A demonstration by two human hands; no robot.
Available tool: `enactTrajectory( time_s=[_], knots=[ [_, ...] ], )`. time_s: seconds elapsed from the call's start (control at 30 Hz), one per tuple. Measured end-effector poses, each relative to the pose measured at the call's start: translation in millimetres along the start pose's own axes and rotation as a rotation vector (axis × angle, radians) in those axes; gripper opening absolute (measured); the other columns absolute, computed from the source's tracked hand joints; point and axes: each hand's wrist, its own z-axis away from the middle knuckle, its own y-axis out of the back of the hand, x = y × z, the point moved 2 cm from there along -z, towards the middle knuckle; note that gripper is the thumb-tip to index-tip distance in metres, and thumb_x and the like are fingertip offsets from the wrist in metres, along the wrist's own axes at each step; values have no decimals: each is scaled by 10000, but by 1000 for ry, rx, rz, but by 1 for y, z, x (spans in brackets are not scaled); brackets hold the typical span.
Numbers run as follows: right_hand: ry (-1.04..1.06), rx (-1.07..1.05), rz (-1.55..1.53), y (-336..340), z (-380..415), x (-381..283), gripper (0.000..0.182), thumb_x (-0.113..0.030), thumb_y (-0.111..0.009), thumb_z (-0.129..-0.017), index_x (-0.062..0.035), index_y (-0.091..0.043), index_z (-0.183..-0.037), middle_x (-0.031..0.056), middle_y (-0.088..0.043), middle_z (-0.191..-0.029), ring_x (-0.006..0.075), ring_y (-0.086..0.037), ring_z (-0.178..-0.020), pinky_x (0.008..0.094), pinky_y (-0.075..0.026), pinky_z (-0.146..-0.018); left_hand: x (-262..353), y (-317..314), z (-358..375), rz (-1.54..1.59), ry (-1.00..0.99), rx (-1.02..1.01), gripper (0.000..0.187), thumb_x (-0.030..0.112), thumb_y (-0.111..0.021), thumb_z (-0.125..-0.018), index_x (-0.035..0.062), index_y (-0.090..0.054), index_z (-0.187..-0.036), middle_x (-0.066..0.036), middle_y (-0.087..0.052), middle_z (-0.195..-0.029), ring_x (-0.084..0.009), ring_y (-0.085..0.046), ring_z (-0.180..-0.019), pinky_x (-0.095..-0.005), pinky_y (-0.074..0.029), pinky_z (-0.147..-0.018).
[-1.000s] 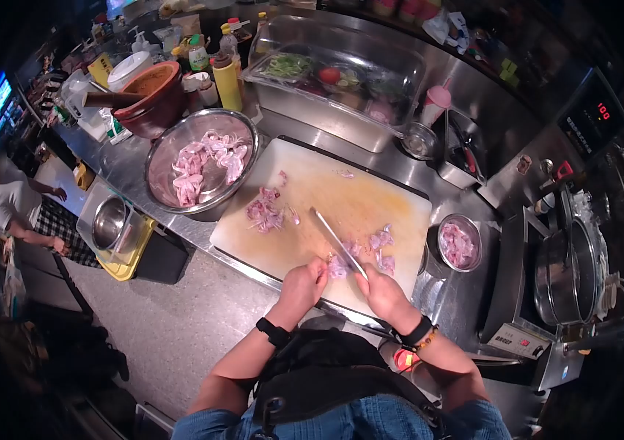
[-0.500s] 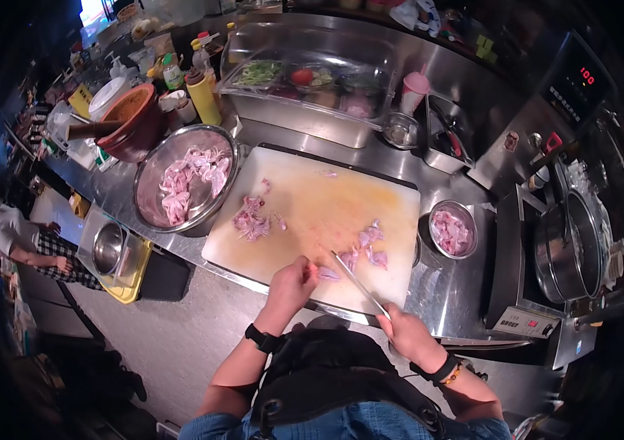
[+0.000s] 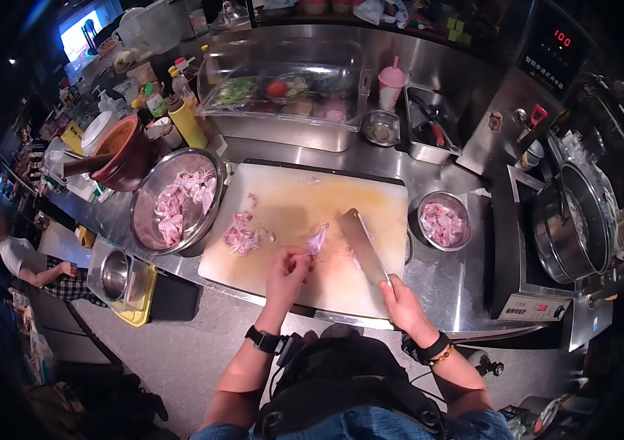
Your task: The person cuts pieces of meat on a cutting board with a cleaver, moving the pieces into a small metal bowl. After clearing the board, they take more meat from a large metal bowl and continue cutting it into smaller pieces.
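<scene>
My left hand (image 3: 288,268) is closed, thumb and fingertips pinching the near end of a slim, pale pink piece of raw meat (image 3: 317,240) above the white cutting board (image 3: 293,191). My right hand (image 3: 403,304) grips the handle of a cleaver (image 3: 363,243), whose broad blade shows flat side up over the right part of the board. Bits of meat peek out beside the blade, mostly hidden by it. A small heap of pink raw pieces (image 3: 240,235) lies on the board's left side, left of my left hand.
Left of the board, a large steel bowl (image 3: 138,213) holds more raw pieces. A small steel bowl (image 3: 422,226) of cut meat stands at the right. Behind are a lidded vegetable container (image 3: 282,132) and a pink cup (image 3: 391,79). A pot (image 3: 546,238) sits far right; another person (image 3: 22,257) stands far left.
The cleaver has turned from nearly edge-on to flat side up and now covers most of the right-hand pieces. My left hand's piece now points away from me. The view has shifted slightly.
</scene>
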Motion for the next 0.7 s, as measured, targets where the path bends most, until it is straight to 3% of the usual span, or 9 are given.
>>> enactTrajectory(
  time_s=[0.07, 0.13, 0.23, 0.33, 0.5, 0.7],
  knots=[
    [-14, 19, -27, 2, 4, 1, 337, -335, -458, -1013, -28, -513, -1140, 287, -621, -798, 483, -608, -803, 516, -469, -683, -48, -2, -7, -353, -110, -50, 219, 101, -643, -907, 25, -583, -1104, -89, -687, -893, -163, -662, -750, -273, -520, -635],
    [-29, 0, -66, 8, 7, -10, 328, -327, -462, -1012, -29, -513, -1142, 283, -619, -793, 484, -607, -800, 514, -468, -678, -41, -11, 5, -647, -266, -46, 219, 52, -671, -872, 15, -611, -1078, -113, -686, -955, -169, -669, -776, -290, -542, -687],
    [105, 12, -72, 9, 10, -23, 312, -316, -469, -1011, -35, -514, -1139, 276, -617, -787, 483, -605, -795, 511, -467, -672, -26, -10, 22, -633, -110, 16, 188, 63, -696, -838, 19, -622, -1005, -116, -672, -870, -195, -666, -736, -305, -541, -670],
    [191, -86, -14, 8, 9, -53, 305, -320, -478, -1008, -36, -525, -1110, 274, -616, -787, 471, -608, -800, 514, -463, -668, -29, 1, 32, -703, -102, 40, 157, 85, -704, -829, 34, -618, -950, -118, -661, -802, -261, -671, -724, -351, -535, -667],
    [357, -172, 245, -14, -2, -46, 301, -328, -494, -998, -46, -538, -1093, 255, -629, -789, 453, -615, -792, 523, -476, -680, -23, 6, 46, -732, -173, 129, 141, 88, -711, -809, 44, -604, -889, -100, -640, -773, -253, -650, -675, -352, -515, -617],
    [345, -226, 188, -7, -6, -61, 301, -312, -500, -993, -22, -535, -1066, 254, -622, -754, 445, -619, -744, 513, -479, -632, -24, 21, 54, -740, -190, 168, 167, 111, -728, -788, 55, -609, -891, -89, -619, -801, -239, -634, -659, -354, -504, -599]
  ],
)
